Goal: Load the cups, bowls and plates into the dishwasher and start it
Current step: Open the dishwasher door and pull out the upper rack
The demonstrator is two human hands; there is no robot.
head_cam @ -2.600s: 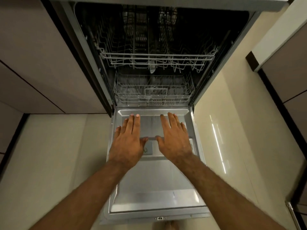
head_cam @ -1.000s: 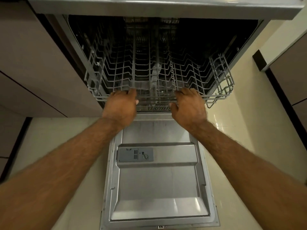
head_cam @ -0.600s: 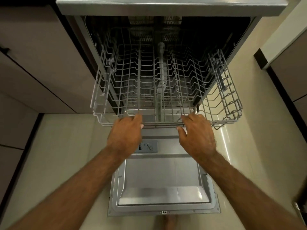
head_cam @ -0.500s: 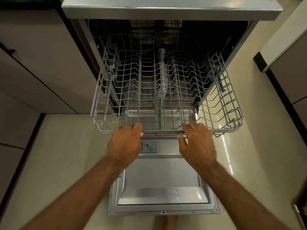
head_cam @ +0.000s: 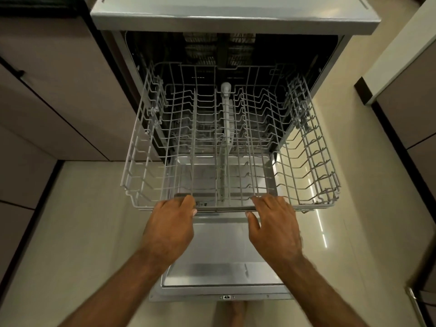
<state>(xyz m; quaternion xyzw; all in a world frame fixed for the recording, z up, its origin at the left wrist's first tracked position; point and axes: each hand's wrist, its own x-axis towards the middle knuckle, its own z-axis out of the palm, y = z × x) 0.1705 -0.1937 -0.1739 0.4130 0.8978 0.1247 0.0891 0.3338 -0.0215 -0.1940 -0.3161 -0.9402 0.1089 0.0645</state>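
Observation:
The dishwasher (head_cam: 236, 20) stands open, its steel door (head_cam: 224, 274) folded down flat toward me. The grey wire upper rack (head_cam: 141, 142) is slid far out over the door and holds no dishes. My left hand (head_cam: 169, 230) curls its fingers over the rack's front rail left of centre. My right hand (head_cam: 273, 227) grips the same rail right of centre, thumb underneath. A white spray arm (head_cam: 227, 119) runs down the rack's middle. No cups, bowls or plates are in view.
Brown cabinet fronts (head_cam: 59, 102) flank the dishwasher on the left, and more cabinets (head_cam: 410, 109) stand on the right. Glossy beige floor tiles (head_cam: 354, 232) lie on both sides of the door. A metal handle (head_cam: 415, 305) shows at the lower right edge.
Both hands left the door's inner panel, took the upper rack's front rail and drew the rack out over the door. In the last half second it came slightly further out.

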